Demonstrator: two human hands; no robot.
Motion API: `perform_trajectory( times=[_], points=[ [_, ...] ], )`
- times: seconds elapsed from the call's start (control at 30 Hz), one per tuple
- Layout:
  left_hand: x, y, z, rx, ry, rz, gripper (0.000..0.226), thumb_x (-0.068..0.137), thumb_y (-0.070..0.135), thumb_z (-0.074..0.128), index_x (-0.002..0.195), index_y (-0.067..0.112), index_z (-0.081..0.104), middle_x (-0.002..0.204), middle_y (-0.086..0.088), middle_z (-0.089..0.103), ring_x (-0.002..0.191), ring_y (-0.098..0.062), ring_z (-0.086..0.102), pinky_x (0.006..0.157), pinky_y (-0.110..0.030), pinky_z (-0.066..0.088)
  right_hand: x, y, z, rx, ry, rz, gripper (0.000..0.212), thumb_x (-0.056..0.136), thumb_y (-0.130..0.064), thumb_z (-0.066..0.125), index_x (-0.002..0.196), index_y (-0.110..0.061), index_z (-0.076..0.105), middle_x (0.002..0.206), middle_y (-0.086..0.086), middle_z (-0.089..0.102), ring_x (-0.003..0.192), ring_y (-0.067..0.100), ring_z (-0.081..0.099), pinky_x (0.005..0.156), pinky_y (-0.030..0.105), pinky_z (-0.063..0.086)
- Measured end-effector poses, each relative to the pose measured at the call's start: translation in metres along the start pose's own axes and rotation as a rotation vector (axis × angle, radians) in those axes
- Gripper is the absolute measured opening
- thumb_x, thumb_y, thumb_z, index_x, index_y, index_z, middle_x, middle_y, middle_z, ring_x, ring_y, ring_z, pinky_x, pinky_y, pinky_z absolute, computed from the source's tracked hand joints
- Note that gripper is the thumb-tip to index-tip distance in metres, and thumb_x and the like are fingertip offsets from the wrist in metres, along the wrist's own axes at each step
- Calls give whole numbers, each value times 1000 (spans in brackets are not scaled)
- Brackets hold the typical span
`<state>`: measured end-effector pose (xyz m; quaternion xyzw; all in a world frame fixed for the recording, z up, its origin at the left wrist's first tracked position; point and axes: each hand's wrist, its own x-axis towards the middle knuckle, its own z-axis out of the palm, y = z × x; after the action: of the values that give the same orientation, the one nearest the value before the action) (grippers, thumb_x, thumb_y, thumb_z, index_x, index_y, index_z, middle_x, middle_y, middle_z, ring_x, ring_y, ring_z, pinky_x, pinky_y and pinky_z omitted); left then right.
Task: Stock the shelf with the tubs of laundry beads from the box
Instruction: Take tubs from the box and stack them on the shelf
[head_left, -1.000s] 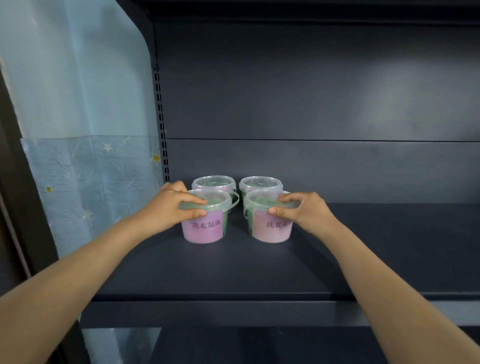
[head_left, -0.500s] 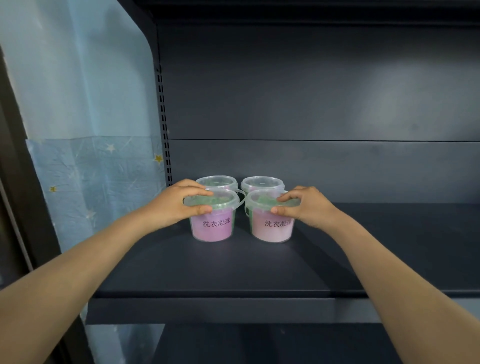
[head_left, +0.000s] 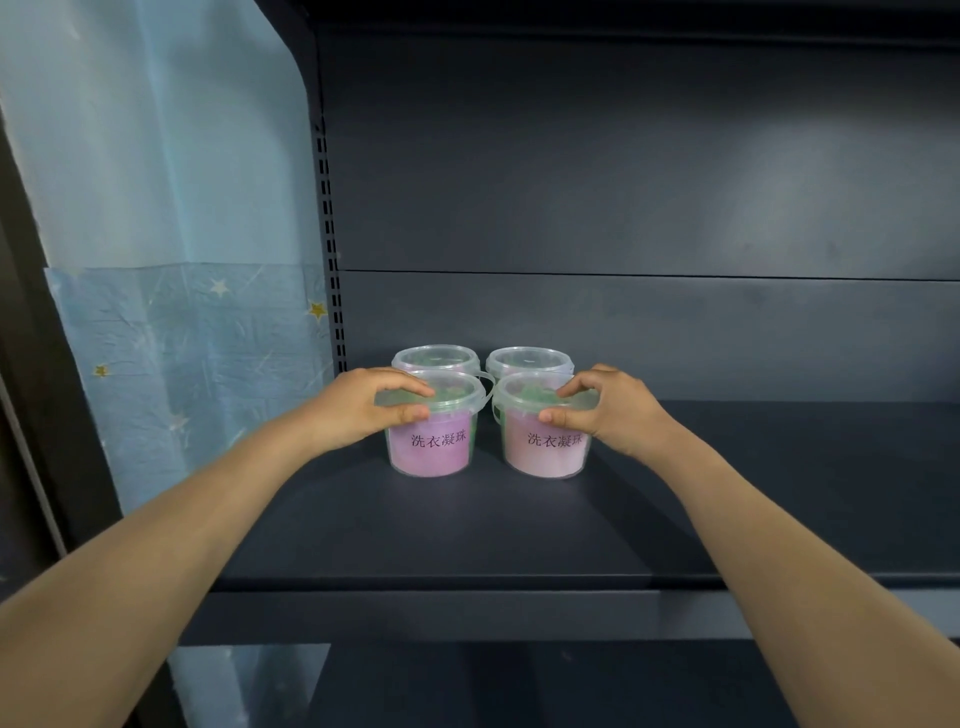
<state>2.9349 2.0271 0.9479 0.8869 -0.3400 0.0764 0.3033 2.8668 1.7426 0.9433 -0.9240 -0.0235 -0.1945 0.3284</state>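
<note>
On the dark shelf (head_left: 467, 530), toward its left end, I've nudged both front tubs back, close before the rear tubs (head_left: 527, 357); four now stand stocked. My left hand (head_left: 363, 410) grips the left front tub (head_left: 431, 447) by its lid with curled fingers, and my right hand (head_left: 608, 410) grips the right front tub (head_left: 545, 452). A starry blue sheet (head_left: 182, 364) hangs at left, clear of my arms.

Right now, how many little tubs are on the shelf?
4. The left hand holds the front-left tub, the right hand the front-right tub; the back-left tub and back-right tub stand just behind them on the shelf. None looks hidden.
</note>
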Motion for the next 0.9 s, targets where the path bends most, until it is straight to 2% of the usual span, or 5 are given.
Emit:
perform_trajectory(
  times=[0.07, 0.2, 0.37, 0.53, 0.9],
  points=[
    [-1, 1, 0, 3, -1, -5, 42, 52, 88, 50, 87, 66, 58, 120, 24, 57, 125, -3, 45, 111, -31, 29, -2, -1, 1, -4, 5, 1, 41, 72, -44, 76, 103, -20, 65, 105, -10, 49, 101, 6, 43, 83, 18, 30],
    [1, 6, -1, 14, -8, -37, 16, 81, 44, 64, 94, 51, 59, 125, 17, 57, 128, -6, 43, 112, -32, 29, -4, -5, -2, -35, -24, 13, 42, 75, -45, 74, 107, -20, 64, 109, -10, 47, 103, 6, 41, 85, 20, 30],
    [2, 16, -6, 68, -57, -93, 15, 84, 40, 64, 97, 45, 61, 131, 12, 55, 127, -8, 43, 109, -31, 32, -3, -14, -13, -139, -121, 36, 45, 76, -49, 71, 112, -22, 62, 113, -9, 45, 106, 9, 41, 86, 22, 32],
    [0, 40, -10, 182, -8, -121, 12, 88, 32, 58, 98, 30, 65, 117, 9, 59, 117, -11, 49, 99, -27, 36, -3, -28, -23, -281, -201, 23, 54, 81, -55, 63, 122, -20, 59, 131, -2, 50, 124, 16, 44, 95, 27, 36],
    [-34, 155, -18, 660, -126, -235, 36, 94, 32, 47, 127, 16, 51, 125, -3, 58, 114, -21, 52, 94, -29, 41, -56, -39, -86, -585, -336, -54, 52, 89, -49, 52, 120, -7, 58, 123, 8, 57, 112, 27, 54, 91, 35, 45]
  ],
)
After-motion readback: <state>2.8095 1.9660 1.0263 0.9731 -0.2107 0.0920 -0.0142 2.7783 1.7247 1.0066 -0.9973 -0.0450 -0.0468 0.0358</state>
